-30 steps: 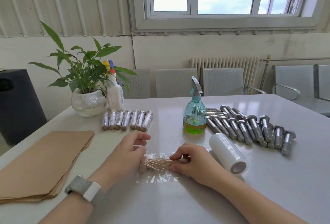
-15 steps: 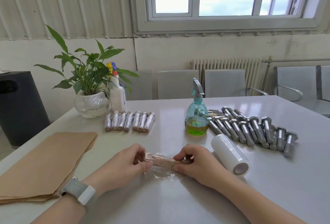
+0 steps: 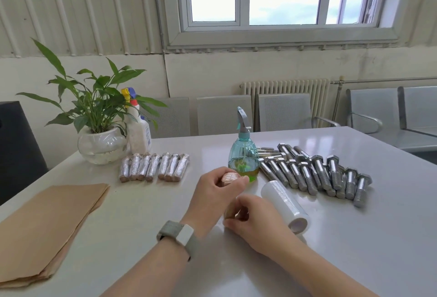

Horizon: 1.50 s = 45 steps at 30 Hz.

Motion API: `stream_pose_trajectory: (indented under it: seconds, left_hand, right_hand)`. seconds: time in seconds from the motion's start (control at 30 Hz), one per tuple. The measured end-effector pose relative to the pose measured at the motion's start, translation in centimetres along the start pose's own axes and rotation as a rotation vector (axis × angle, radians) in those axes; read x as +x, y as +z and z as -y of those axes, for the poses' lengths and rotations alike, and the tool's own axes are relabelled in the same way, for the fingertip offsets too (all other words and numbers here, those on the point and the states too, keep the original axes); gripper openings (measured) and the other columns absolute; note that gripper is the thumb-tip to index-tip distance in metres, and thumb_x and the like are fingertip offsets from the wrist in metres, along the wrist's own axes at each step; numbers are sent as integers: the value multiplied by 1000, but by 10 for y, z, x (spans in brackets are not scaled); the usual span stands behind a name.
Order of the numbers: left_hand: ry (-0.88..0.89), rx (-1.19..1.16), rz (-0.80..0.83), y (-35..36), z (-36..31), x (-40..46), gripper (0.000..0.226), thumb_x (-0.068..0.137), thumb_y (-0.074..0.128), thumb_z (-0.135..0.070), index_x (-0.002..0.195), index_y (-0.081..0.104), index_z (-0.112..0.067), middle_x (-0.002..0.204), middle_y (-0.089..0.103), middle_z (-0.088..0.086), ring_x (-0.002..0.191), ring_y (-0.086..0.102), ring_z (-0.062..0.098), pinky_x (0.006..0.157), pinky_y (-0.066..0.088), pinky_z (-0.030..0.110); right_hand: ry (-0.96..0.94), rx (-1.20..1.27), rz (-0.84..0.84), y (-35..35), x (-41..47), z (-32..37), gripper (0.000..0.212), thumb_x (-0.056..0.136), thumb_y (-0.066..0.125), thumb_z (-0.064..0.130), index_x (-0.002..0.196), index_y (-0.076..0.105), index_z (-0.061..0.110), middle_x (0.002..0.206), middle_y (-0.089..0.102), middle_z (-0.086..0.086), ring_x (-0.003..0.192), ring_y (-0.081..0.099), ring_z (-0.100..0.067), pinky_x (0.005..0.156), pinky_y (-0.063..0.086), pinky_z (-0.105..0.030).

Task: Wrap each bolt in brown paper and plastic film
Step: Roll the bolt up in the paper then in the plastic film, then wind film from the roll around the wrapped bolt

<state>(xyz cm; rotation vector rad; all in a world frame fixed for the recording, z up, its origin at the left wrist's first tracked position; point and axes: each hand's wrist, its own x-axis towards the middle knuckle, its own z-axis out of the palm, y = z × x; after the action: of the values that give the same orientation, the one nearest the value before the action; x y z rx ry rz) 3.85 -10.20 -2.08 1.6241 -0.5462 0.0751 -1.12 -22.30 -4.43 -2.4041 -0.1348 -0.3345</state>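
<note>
The left hand (image 3: 214,193) grips the far end of a wrapped bolt (image 3: 229,178) above the table (image 3: 132,221), and the right hand (image 3: 250,216) has its fingers curled around the near end. The roll of film (image 3: 285,205) lies just to the right of the hands. Bare bolts (image 3: 314,173) lie behind the roll, finished bolts (image 3: 155,167) stand in a row near the plant (image 3: 94,107), and the brown paper (image 3: 45,223) is at the left.

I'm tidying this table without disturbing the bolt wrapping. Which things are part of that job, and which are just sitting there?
Part of the job:
wrapped bolt held in left hand and right hand
film roll
bare bolts
brown paper stack
finished wrapped bolts

Just sitting there:
teal spray bottle
potted plant
white spray bottle
</note>
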Motion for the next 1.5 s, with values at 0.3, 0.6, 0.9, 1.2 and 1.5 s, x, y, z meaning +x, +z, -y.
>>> stream_pose_trajectory:
  seconds: [0.3, 0.6, 0.9, 1.2, 1.5]
  left_hand:
    - [71, 43, -53, 35, 19, 3, 32, 73, 66, -49, 76, 56, -19, 62, 53, -12, 58, 48, 2, 56, 39, 11]
    - [-30, -131, -177, 24, 33, 1, 40, 80, 71, -29, 54, 42, -20, 51, 41, -3, 49, 37, 13, 47, 36, 23]
    - [-175, -257, -31, 20, 25, -6, 34, 80, 77, -45, 61, 52, -33, 58, 42, -16, 39, 52, 10, 56, 56, 62]
    - [-187, -246, 63, 17, 23, -9, 26, 72, 74, -59, 81, 61, -40, 74, 60, -18, 52, 67, 31, 64, 58, 62]
    - [-215, -259, 50, 18, 27, -4, 66, 51, 77, -78, 90, 67, -26, 80, 67, -5, 62, 63, 14, 53, 50, 29]
  right_hand:
    - [-27, 20, -12, -4, -2, 1, 31, 85, 68, 13, 116, 64, 13, 102, 68, 3, 100, 64, -14, 68, 42, -5]
    - [-28, -127, 56, -7, -2, 19, 14, 86, 53, 5, 75, 57, 12, 85, 60, -8, 74, 52, -20, 64, 42, -28]
    - [151, -424, -88, -97, 14, 6, 49, 88, 59, 58, 113, 65, 17, 103, 68, 2, 88, 61, -15, 71, 48, -29]
    - [657, -68, 250, -84, 14, -22, 70, 77, 63, 68, 112, 56, 7, 103, 60, -10, 77, 74, -32, 65, 62, -41]
    - [566, 501, 174, -98, 22, 13, 49, 86, 62, 51, 116, 54, 13, 109, 67, -22, 72, 69, -32, 61, 55, -33]
